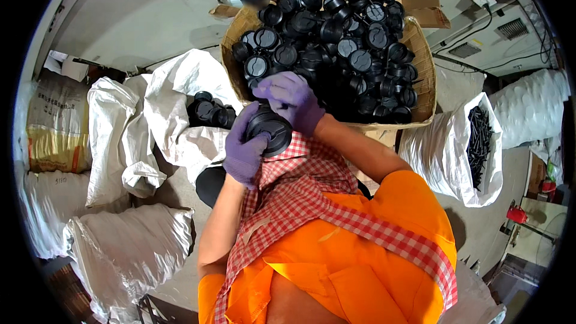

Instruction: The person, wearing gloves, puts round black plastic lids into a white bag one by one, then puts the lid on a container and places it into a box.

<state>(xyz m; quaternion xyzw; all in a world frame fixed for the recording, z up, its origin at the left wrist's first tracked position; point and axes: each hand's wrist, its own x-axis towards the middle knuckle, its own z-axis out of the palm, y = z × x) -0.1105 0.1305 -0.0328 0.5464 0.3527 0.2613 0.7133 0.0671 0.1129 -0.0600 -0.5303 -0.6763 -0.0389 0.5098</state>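
My left hand (243, 151), in a purple knit glove, grips a round black plastic part (277, 134) with a disc-like face and a raised bar across it. It is held above my lap, with the thumb on the face and the fingers round the side. Just beyond it, my right hand (293, 99), gloved the same, has its fingers curled together close to the part's far side. Whatever sits in those fingers is hidden. Many similar black round parts (360, 60) fill a big cardboard box (427, 78) in front of me.
Left of the box, an open white woven sack (192, 81) holds more black parts (211, 111). To the right, another white sack (441, 156) contains thin black rods (479, 144). Stuffed sacks (129, 252) crowd the left side. A cable (468, 35) runs along the machine panel at far right.
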